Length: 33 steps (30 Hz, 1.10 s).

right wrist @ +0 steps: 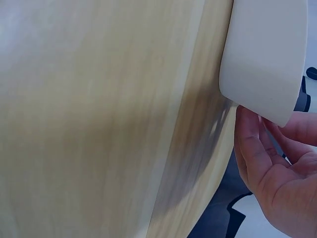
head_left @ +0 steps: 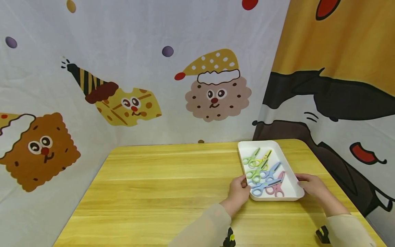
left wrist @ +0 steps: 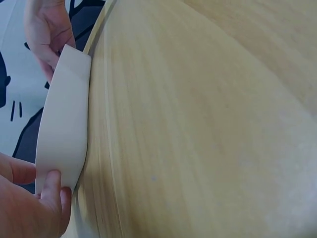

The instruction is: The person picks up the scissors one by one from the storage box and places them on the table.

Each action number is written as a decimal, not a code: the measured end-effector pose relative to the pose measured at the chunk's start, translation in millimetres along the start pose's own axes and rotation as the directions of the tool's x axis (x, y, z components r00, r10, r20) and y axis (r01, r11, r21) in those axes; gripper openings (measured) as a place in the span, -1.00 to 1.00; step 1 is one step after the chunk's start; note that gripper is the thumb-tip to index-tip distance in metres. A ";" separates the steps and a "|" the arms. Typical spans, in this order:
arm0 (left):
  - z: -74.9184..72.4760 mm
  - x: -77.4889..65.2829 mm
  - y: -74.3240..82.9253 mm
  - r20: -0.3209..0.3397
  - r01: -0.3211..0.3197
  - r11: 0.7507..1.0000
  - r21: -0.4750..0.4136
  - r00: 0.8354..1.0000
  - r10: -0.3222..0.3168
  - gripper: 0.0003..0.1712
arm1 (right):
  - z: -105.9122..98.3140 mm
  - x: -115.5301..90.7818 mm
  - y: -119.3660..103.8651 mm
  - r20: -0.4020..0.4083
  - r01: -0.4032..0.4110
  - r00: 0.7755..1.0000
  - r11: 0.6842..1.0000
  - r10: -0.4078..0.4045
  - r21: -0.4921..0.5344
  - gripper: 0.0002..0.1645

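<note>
A white rectangular tray [head_left: 291, 187] sits at the right of the wooden table. Several small scissors lie inside it: green scissors [head_left: 254, 154], yellow scissors, blue scissors [head_left: 262, 186] and pink scissors [head_left: 278, 188], some overlapping. My left hand [head_left: 238, 192] grips the tray's left side near the front corner, fingers bent at the wall. On the opposite side, my right hand [head_left: 312, 184] holds the wall near the front right corner. The right wrist view shows fingers of that hand [right wrist: 275, 158] under the tray's edge. From the left wrist, the tray's outer wall [left wrist: 64, 114] stands close over the tabletop.
The wooden table [head_left: 154, 192] stretches away to the left of the tray. Behind it hangs a white cloth [head_left: 139, 61] printed with cartoon biscuits and cheese, and a patterned cloth [head_left: 339, 103] covers the right side. The table's right edge runs just beyond my right hand.
</note>
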State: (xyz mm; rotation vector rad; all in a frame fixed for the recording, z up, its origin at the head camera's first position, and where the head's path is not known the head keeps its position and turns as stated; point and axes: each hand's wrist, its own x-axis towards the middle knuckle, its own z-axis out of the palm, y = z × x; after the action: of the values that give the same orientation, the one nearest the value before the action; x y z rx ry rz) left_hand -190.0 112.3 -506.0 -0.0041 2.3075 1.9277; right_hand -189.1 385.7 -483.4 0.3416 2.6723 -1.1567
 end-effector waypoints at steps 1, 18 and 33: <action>-0.4 0.0 -0.2 -0.001 0.008 1.000 -0.004 1.000 -0.008 -0.49 | 0.3 0.3 -0.4 -0.001 0.001 1.000 1.000 -0.001 -0.002 -0.41; -15.7 -0.4 -6.2 -0.015 0.033 0.999 -0.012 0.999 -0.033 -0.48 | 13.4 -0.8 -12.4 -0.007 0.049 0.999 0.998 -0.049 -0.031 -0.45; -35.8 -3.5 -10.6 -0.010 0.004 1.000 0.009 1.000 -0.004 -0.48 | 24.0 -4.3 -27.6 0.010 0.073 0.997 0.996 -0.073 -0.047 -0.46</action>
State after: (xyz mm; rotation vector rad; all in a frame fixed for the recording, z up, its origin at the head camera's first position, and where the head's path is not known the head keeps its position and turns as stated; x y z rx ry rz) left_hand -189.2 75.0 -509.8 -0.0174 2.3201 1.9198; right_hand -190.7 349.1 -479.3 0.2329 2.7206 -1.1100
